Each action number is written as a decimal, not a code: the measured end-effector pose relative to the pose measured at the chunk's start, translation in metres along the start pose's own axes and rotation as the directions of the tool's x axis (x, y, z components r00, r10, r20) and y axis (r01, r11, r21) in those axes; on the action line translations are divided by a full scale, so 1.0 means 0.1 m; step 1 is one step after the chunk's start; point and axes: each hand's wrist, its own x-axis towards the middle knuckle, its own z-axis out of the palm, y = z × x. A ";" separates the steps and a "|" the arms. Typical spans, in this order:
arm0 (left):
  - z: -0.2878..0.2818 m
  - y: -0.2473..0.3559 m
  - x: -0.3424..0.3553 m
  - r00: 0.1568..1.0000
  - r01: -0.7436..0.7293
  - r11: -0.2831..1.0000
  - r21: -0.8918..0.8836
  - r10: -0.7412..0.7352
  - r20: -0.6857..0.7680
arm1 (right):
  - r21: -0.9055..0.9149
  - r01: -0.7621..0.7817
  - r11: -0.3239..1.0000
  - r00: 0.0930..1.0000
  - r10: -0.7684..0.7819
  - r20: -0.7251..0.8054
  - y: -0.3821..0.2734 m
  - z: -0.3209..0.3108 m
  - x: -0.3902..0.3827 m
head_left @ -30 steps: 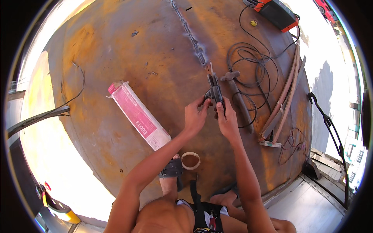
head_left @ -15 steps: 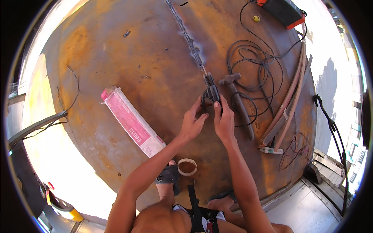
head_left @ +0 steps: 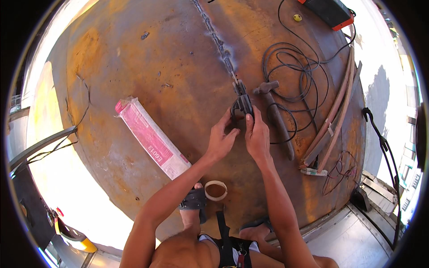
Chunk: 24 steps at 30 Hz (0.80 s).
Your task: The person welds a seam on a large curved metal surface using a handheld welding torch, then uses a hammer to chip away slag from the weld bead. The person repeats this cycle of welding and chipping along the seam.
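Both hands are on a black welding electrode holder (head_left: 241,97). My right hand (head_left: 258,139) is wrapped round its handle with the thumb on top. My left hand (head_left: 222,142) is closed against the holder's left side, its fingertips partly hidden behind it. A short electrode stub (head_left: 234,78) sticks out of the jaws along the weld seam (head_left: 215,38), which runs up the rusty steel plate (head_left: 129,76). Whether the stub touches the plate, I cannot tell. Just right of the holder lies a hammer (head_left: 278,120) with a dark handle.
A pink and white electrode packet (head_left: 152,138) lies to the left, near my foot. Beside it is a pale ring (head_left: 216,190). Coiled black cable (head_left: 295,67), wooden strips (head_left: 333,116) and a black and orange machine (head_left: 330,13) are on the right. A yellow ball-like piece (head_left: 297,18) sits near the machine.
The view has shifted slightly, and the holder sits very slightly nearer the upper left between my hands. My grip on it looks the same.
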 end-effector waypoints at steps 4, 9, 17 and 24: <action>0.00 -0.06 0.01 1.000 0.000 0.999 -0.046 0.000 -0.011 | 0.005 -0.009 1.000 1.000 0.009 -0.012 -0.03 0.02 0.00; 0.01 -0.10 0.01 1.000 -0.022 1.000 -0.016 0.021 -0.021 | -0.014 -0.016 1.000 1.000 0.016 -0.009 -0.03 0.01 0.00; 0.02 0.03 0.00 0.999 -0.045 0.999 -0.006 0.044 -0.031 | -0.024 -0.015 1.000 1.000 0.015 -0.008 -0.03 0.01 0.01; 0.02 0.02 0.00 0.999 -0.025 1.000 -0.002 0.025 -0.037 | -0.024 -0.018 1.000 1.000 0.018 -0.009 -0.05 0.02 0.02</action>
